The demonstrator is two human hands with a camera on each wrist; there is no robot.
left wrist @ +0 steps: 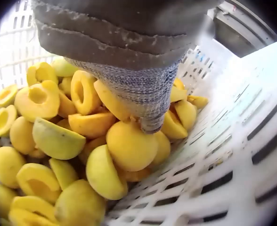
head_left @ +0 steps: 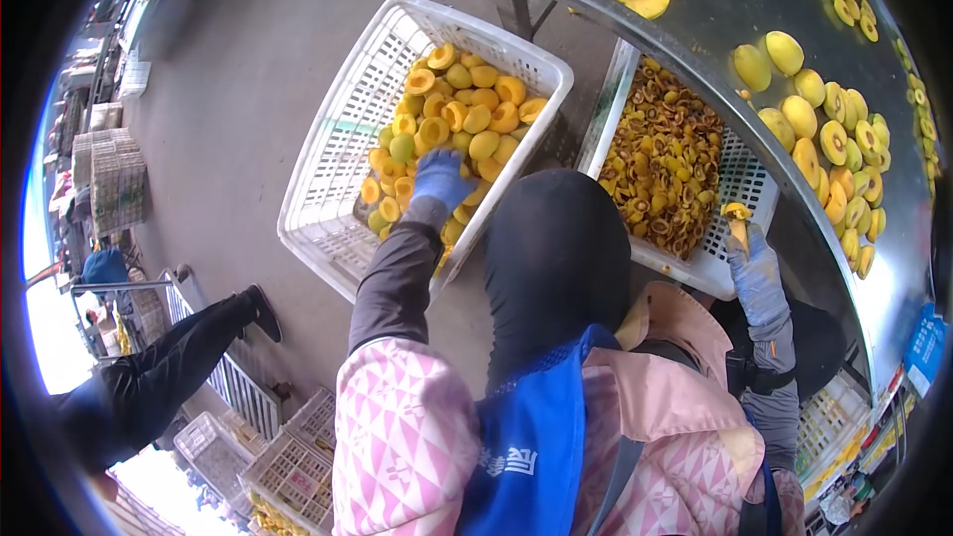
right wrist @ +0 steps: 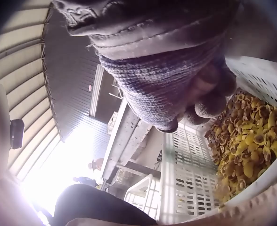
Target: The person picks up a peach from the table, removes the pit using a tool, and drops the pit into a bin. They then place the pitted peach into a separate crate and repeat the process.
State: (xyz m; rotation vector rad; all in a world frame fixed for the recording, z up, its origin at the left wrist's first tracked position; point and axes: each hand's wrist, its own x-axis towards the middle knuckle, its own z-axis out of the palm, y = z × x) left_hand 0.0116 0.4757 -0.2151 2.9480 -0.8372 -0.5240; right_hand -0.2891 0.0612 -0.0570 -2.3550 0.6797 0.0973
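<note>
My left hand (head_left: 444,181), in a blue knit glove, reaches down among yellow peach halves (head_left: 483,145) in a white slatted crate (head_left: 338,89). In the left wrist view, its gloved thumb (left wrist: 151,123) touches a rounded peach half (left wrist: 131,146); the other fingers are hidden, and I cannot tell whether they grip fruit. My right hand (head_left: 759,273), gloved in grey-blue, holds a small tan piece with a yellow tip (head_left: 736,210). Its fingers curl in the right wrist view. Beside that hand, a second white crate (head_left: 759,174) contains brown-yellow pits and scraps (head_left: 663,154).
A metal worktable (head_left: 710,25) curves along the right, bearing many cut peaches (head_left: 834,144); its edge overhangs the second crate. My dark-clothed knee (head_left: 556,238) stands between the crates. Another person's leg (head_left: 189,337) extends from the left, near stacked crates (head_left: 293,467).
</note>
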